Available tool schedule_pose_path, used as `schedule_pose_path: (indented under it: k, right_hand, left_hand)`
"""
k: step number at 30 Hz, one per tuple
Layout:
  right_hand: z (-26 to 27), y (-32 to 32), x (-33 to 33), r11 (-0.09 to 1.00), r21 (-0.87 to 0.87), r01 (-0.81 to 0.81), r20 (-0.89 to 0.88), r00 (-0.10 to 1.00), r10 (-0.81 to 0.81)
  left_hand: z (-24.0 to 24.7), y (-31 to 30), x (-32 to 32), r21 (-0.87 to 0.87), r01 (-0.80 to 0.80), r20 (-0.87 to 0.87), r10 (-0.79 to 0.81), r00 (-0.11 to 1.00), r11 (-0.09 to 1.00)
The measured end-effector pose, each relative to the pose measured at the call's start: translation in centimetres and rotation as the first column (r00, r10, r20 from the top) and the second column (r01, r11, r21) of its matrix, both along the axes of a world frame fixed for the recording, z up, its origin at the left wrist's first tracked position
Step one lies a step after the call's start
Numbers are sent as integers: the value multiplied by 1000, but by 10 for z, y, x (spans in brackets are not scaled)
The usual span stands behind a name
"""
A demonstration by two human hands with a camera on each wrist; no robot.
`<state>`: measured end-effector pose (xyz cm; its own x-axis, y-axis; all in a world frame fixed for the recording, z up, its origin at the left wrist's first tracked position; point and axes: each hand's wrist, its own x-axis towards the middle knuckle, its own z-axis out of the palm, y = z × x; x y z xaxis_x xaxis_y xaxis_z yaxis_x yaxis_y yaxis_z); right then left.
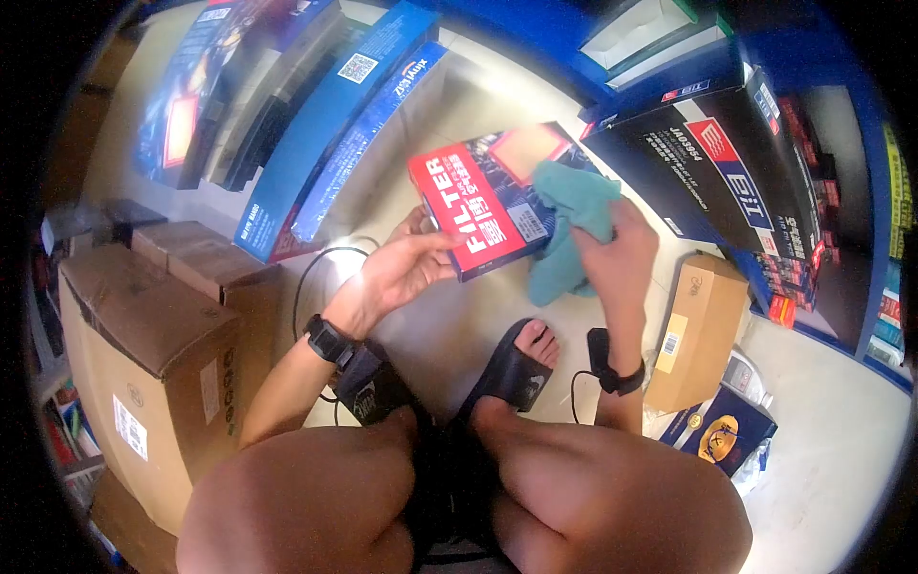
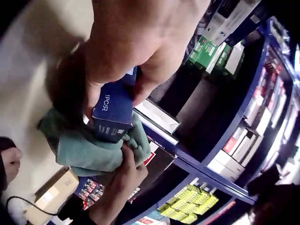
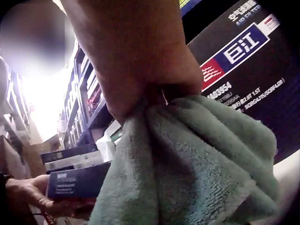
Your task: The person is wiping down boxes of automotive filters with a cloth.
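My left hand [image 1: 409, 260] grips the near left edge of a flat air filter box [image 1: 488, 215], red and dark with large "FILTER" lettering. In the left wrist view its narrow blue side [image 2: 112, 110] shows between thumb and fingers. A green terry cloth [image 1: 574, 225] is bunched in my right hand [image 1: 622, 253]. The cloth lies over the right end of the box, hiding that part. Seen from the right wrist, folds of the cloth [image 3: 187, 159] hang below the pinching fingers, and the left hand [image 3: 33, 192] supports the box beyond.
A large black JA03954 box [image 1: 708, 163] stands at the right by the blue shelving [image 1: 865, 201]. Blue boxes [image 1: 335, 124] stand at the upper left. Brown cartons [image 1: 158, 364] flank me on the left, with a smaller carton [image 1: 696, 330] right. Black cables [image 1: 298, 287] lie near my sandalled feet.
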<state>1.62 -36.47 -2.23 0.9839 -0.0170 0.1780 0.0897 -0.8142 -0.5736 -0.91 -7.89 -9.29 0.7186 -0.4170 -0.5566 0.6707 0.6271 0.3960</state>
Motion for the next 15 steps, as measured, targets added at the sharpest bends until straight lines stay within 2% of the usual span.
schedule_pose_path:
  k: [2, 4, 6, 7, 8, 10, 12, 14, 15]
  right_hand:
    - [-6, 19, -3, 991, -73, -109, -84, 991, 103]
    - [-8, 45, -14, 973, -34, -228, -113, 968, 223]
    - [-10, 74, -25, 934, 169, -316, -71, 941, 331]
    - [-12, 74, -25, 934, 168, -315, -73, 941, 331]
    - [-16, 74, -26, 937, 187, -295, -100, 943, 316]
    - [-29, 68, -23, 940, 204, -273, -126, 945, 302]
    - [-54, 47, -12, 990, -20, -141, -296, 947, 129]
    - [-90, 15, 3, 997, -36, -75, -274, 960, 62]
    - [-94, 5, 13, 981, -192, -41, -299, 954, -19]
  left_hand:
    - [-5, 0, 2, -23, 12, 14, -12, 1000, 1000]
    - [-3, -5, 1, 59, -12, 91, 6, 996, 998]
    - [-17, -6, -2, 10, -28, 100, 27, 995, 1000]
    - [-23, -7, -4, -39, -46, 107, 50, 993, 998]
    - [-29, -7, -7, -40, -45, 105, 49, 993, 998]
    - [-21, -9, -9, 102, 17, 132, -30, 991, 995]
    - [-23, -11, -16, 170, 11, 111, -30, 993, 985]
    - [-22, -10, -19, 239, -2, 93, -21, 995, 971]
    - [-20, -7, -19, 254, 23, 115, -53, 992, 967]
